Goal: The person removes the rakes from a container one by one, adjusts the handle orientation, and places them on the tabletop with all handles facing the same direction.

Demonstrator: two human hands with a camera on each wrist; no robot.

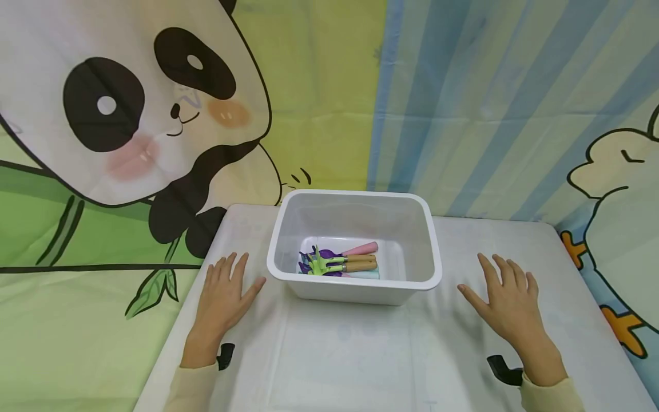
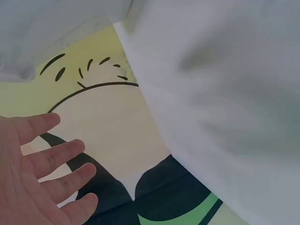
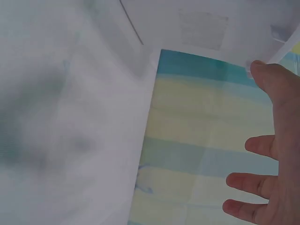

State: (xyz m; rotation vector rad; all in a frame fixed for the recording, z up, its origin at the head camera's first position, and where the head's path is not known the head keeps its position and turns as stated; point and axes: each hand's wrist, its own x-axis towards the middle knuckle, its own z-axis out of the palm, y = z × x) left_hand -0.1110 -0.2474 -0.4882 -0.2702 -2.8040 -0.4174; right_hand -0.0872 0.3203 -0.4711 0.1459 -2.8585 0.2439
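A white plastic bin (image 1: 355,292) stands toward the back of the white table. Inside it lies a pile of small garden tools: a green hand rake (image 1: 320,264) with a wooden handle, a purple tool with a pink handle (image 1: 362,249), and a pale blue handle (image 1: 366,274) partly under the others. My left hand (image 1: 221,300) is spread to the left of the bin, apart from its rim. To the bin's right, my right hand (image 1: 507,300) has its fingers spread and holds nothing. In the left wrist view the left fingers (image 2: 61,152) are straight and bare.
The white table (image 1: 350,355) extends in front of the bin and to both sides. Behind it hangs a printed cloth (image 1: 319,114) with a panda and blue stripes. A black wrist mount (image 1: 504,371) juts from the right wrist, another (image 1: 225,356) from the left.
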